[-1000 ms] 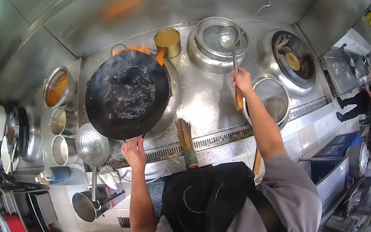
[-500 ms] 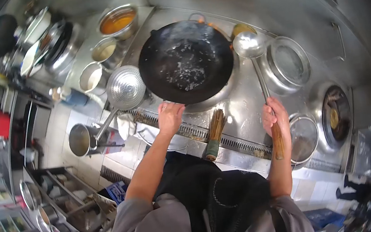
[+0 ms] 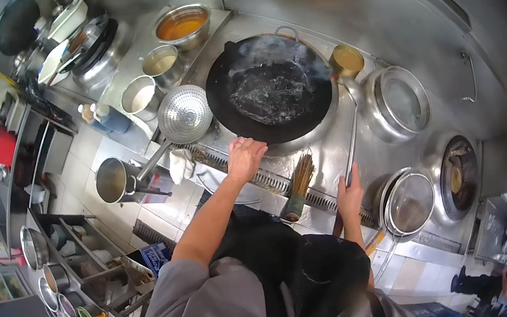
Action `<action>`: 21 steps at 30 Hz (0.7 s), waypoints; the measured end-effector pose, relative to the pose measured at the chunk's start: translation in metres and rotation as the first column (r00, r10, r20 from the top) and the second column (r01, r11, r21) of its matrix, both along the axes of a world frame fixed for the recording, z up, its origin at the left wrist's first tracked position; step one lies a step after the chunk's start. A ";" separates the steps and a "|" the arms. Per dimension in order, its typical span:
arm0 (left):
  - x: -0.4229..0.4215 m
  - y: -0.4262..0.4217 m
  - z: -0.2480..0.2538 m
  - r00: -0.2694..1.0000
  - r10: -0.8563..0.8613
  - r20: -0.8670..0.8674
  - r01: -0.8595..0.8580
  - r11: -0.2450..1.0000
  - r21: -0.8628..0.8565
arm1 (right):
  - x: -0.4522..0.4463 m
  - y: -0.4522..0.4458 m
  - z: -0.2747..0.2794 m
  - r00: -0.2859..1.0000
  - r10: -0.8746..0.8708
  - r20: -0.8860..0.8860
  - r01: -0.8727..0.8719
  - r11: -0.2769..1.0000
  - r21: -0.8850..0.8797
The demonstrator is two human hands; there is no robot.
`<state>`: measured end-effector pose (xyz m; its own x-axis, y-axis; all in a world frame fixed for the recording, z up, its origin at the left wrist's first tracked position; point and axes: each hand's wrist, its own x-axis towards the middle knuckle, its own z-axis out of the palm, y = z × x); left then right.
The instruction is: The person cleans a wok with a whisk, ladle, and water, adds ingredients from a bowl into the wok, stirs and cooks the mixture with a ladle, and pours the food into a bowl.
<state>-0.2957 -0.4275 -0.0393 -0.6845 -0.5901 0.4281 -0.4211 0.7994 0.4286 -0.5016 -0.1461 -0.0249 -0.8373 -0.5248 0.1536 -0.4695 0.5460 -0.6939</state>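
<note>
Now ladle lowered, just beside black wok.

Bright, whitish light fills the middle of the view, flaring in pale patches on the steel desk and glinting off the perforated strainer. The wok reads as a deep dark disc with fine sparkles inside, its far side veiled by thin grey haze. A faint orange glow smears the steel wall. Straight edges bend into curves – most strongly outward – and the corners sink into black; the distant person at lower right looks soft.
</note>
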 end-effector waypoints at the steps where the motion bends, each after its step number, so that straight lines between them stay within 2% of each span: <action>1: -0.002 -0.001 0.001 1.000 -0.003 -0.010 0.003 1.000 0.014 | 0.007 0.014 -0.018 1.000 -0.017 0.001 0.017 1.000 -0.006; 3: -0.002 -0.001 0.006 1.000 -0.017 -0.008 0.017 1.000 0.024 | 0.021 0.041 -0.055 0.973 -0.073 -0.221 0.111 0.980 0.164; 4: -0.001 0.000 0.006 1.000 -0.023 -0.003 0.023 0.999 0.043 | 0.030 0.051 -0.064 0.987 -0.114 -0.115 0.148 0.926 0.348; 6: 0.001 -0.009 -0.009 0.996 -0.087 -0.026 0.085 0.995 -0.044 | 0.044 0.065 -0.085 0.985 -0.166 0.054 0.117 0.857 0.502; 7: -0.001 -0.012 -0.014 0.994 -0.105 0.024 0.105 0.994 -0.017 | 0.056 0.069 -0.090 0.978 -0.207 0.031 0.153 0.806 0.572; 8: 0.002 -0.010 0.000 0.992 -0.115 0.051 0.117 0.992 -0.043 | 0.060 0.060 -0.091 0.963 -0.254 0.094 0.160 0.812 0.561; 10: 0.003 -0.028 -0.013 0.973 -0.230 0.006 0.230 0.971 -0.065 | 0.070 0.051 -0.088 0.956 -0.245 0.158 0.136 0.855 0.500; 11: 0.005 -0.028 -0.011 0.965 -0.263 -0.020 0.262 0.964 -0.034 | 0.077 0.052 -0.104 0.965 -0.246 0.089 0.195 0.905 0.378; 12: 0.007 -0.029 -0.009 0.954 -0.298 -0.028 0.295 0.953 -0.074 | 0.087 0.052 -0.099 0.959 -0.252 0.131 0.189 0.911 0.367; 14: 0.010 -0.035 -0.008 0.924 -0.382 -0.010 0.382 0.924 0.028 | 0.111 0.047 -0.074 0.905 -0.343 0.253 0.214 0.879 0.427; 15: 0.013 -0.036 -0.011 0.897 -0.431 -0.097 0.438 0.897 0.067 | 0.133 0.048 -0.064 0.902 -0.375 0.215 0.264 0.872 0.413; 16: 0.019 -0.033 0.001 0.915 -0.402 0.027 0.399 0.914 0.079 | 0.161 0.048 -0.063 0.895 -0.419 0.153 0.341 0.864 0.370; 19: 0.016 -0.052 -0.001 0.821 -0.563 0.100 0.543 0.822 0.169 | 0.248 0.061 -0.023 0.805 -0.577 0.139 0.537 0.807 0.245; 20: 0.014 -0.058 -0.007 0.839 -0.543 0.029 0.542 0.839 0.042 | 0.282 0.071 -0.027 0.755 -0.638 0.153 0.593 0.763 0.256; 21: 0.014 -0.058 -0.012 0.854 -0.516 -0.060 0.512 0.856 -0.075 | 0.318 0.079 -0.038 0.722 -0.676 0.149 0.669 0.736 0.099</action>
<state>-0.2819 -0.4855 -0.0509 -0.8482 -0.1377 0.5115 0.0878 0.9157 0.3921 -0.1836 -0.0671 -0.0626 -0.9826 0.1838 -0.0253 0.1489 0.6997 -0.6988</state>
